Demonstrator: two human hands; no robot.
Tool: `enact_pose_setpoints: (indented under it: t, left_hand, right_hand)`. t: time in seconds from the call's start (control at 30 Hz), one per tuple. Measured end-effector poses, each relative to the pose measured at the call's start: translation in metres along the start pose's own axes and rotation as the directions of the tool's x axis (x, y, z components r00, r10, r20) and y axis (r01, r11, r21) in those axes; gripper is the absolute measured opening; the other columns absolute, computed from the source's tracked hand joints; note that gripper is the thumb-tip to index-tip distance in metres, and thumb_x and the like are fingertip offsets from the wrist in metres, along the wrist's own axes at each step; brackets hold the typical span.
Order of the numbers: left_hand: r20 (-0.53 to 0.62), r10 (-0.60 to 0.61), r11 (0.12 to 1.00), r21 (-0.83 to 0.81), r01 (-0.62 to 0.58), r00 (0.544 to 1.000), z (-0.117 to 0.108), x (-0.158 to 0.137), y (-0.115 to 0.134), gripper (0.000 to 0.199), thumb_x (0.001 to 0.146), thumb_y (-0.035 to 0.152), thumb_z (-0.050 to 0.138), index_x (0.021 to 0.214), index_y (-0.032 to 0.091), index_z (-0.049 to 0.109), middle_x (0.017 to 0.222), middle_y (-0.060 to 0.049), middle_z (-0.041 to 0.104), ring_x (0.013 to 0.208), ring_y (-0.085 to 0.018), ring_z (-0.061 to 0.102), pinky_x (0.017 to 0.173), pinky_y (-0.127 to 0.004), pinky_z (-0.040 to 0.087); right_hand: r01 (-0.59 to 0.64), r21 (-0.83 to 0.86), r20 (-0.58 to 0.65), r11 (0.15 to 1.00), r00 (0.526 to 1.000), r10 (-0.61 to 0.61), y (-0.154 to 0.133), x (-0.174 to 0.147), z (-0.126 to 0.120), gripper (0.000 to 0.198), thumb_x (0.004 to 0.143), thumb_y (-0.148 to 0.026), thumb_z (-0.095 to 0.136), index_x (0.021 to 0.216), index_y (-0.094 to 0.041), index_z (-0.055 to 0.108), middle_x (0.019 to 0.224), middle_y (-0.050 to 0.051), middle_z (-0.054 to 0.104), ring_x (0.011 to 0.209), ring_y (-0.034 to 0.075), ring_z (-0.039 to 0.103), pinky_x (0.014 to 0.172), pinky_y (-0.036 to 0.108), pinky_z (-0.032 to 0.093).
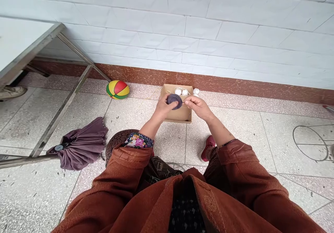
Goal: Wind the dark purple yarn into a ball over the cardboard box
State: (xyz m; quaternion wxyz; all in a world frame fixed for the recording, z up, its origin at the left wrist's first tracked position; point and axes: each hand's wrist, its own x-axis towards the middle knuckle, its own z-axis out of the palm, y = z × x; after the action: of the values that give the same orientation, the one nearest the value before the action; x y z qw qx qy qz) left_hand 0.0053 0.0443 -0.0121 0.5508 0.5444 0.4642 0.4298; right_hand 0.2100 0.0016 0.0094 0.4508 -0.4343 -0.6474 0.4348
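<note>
Cardboard box (pixel 184 114) on floor, under both hands. Right hand (pixel 198 107) pinched narrow, thumb to finger, on a thin strand (pixel 183 103) off the ball. Left hand (pixel 164 105) wraps the dark yarn ball (pixel 172 100), thumb across its near side; ball sits above box, just left of right fingertips. Two white balls (pixel 178 91) in box.

Tiled indoor room, exact kind unclear: white wall tiles (pixel 146 22), speckled floor slabs (pixel 245 128), metal-framed table (pixel 21 39)
</note>
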Motion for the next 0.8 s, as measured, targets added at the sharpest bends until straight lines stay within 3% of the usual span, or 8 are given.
enact_pose_setpoints:
  t: [0.1,0.2,0.27,0.43,0.67,0.8]
  left_hand:
    - [0.229,-0.075,0.997,0.044,0.066,0.971,0.002,-0.010,0.009,0.063,0.071,0.035,0.079,0.132,0.023,0.067,0.133,-0.011,0.067,0.129,-0.032,0.059,0.112,-0.050,0.045]
    - [0.461,-0.090,0.973,-0.147,0.176,0.883,0.003,-0.019,0.020,0.064,0.077,0.039,0.075,0.139,0.028,0.065,0.149,-0.010,0.060,0.136,-0.033,0.056,0.111,-0.049,0.047]
    - [0.521,-0.065,0.934,-0.268,0.235,0.851,0.004,-0.022,0.027,0.062,0.080,0.043,0.073,0.140,0.031,0.065,0.150,-0.009,0.059,0.133,-0.033,0.058,0.107,-0.049,0.050]
    - [0.534,-0.012,0.860,-0.426,0.281,0.846,0.008,-0.021,0.044,0.067,0.080,0.050,0.073,0.142,0.028,0.064,0.140,-0.012,0.065,0.124,-0.033,0.064,0.096,-0.045,0.057]
    - [0.580,0.053,0.854,-0.448,0.264,0.813,0.015,0.011,0.069,0.073,0.077,0.056,0.074,0.140,0.021,0.062,0.129,-0.017,0.069,0.120,-0.035,0.067,0.088,-0.043,0.061]
    - [0.490,0.066,0.854,-0.478,0.205,0.869,0.012,0.025,0.070,0.067,0.077,0.057,0.077,0.132,0.020,0.065,0.125,-0.017,0.071,0.126,-0.036,0.064,0.093,-0.044,0.060]
  right_hand:
    - [-0.012,-0.027,-0.068,1.000,0.998,0.010,0.000,0.002,-0.003,0.040,0.095,-0.063,0.066,0.086,-0.024,0.070,0.084,0.002,0.065,0.080,0.018,0.057,0.081,0.034,0.048]
    - [-0.035,-0.037,-0.116,0.999,0.993,0.030,0.004,0.002,-0.005,0.039,0.093,-0.062,0.068,0.083,-0.023,0.069,0.083,0.002,0.065,0.082,0.019,0.057,0.083,0.035,0.048]
    - [-0.046,-0.039,-0.141,0.998,0.989,0.040,0.007,0.002,-0.006,0.038,0.094,-0.060,0.067,0.084,-0.024,0.068,0.084,0.002,0.065,0.083,0.020,0.057,0.082,0.035,0.047]
    - [-0.036,-0.029,-0.169,0.999,0.985,0.031,0.006,0.007,-0.007,0.035,0.097,-0.056,0.064,0.084,-0.024,0.067,0.084,0.001,0.062,0.081,0.018,0.055,0.076,0.032,0.046]
    - [0.041,-0.083,-0.235,0.996,0.970,-0.060,-0.011,0.035,-0.015,0.028,0.100,-0.051,0.062,0.091,-0.025,0.067,0.089,0.002,0.062,0.087,0.019,0.056,0.079,0.034,0.050]
    - [0.012,-0.130,-0.289,0.991,0.956,-0.050,-0.009,0.042,-0.014,0.030,0.102,-0.054,0.059,0.094,-0.027,0.066,0.083,0.002,0.059,0.079,0.019,0.054,0.074,0.035,0.048]
